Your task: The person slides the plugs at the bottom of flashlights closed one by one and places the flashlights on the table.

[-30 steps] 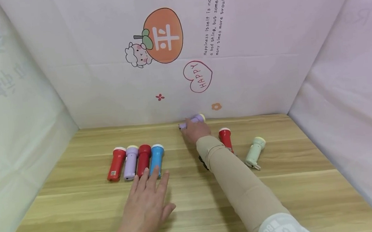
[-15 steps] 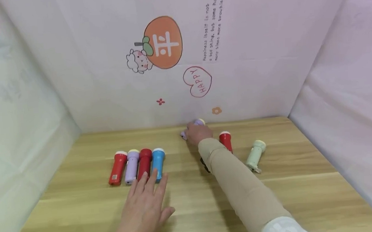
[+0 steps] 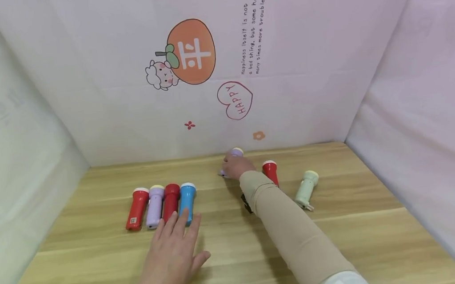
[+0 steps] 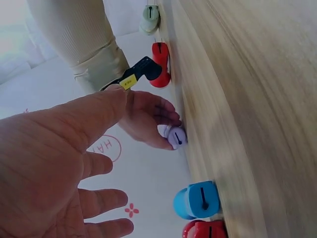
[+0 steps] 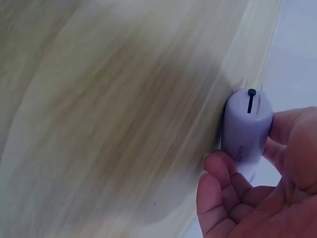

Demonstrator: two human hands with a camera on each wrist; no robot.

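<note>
Lavender flashlight (image 5: 246,136) sits at twelve o'clock on the tabletop (image 3: 237,266), pinched in the right hand (image 3: 238,166); I see the left hand (image 3: 168,256) spread at eight. I'd grip lightly, clear of the red flashlight (image 3: 270,171) towards one.

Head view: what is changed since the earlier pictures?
The light purple plastic flashlight, still held by the right hand, turned: its tail end swung toward the near side. The row of four plastic flashlights, the pale green plastic flashlight and the left hand stayed in place.
</note>
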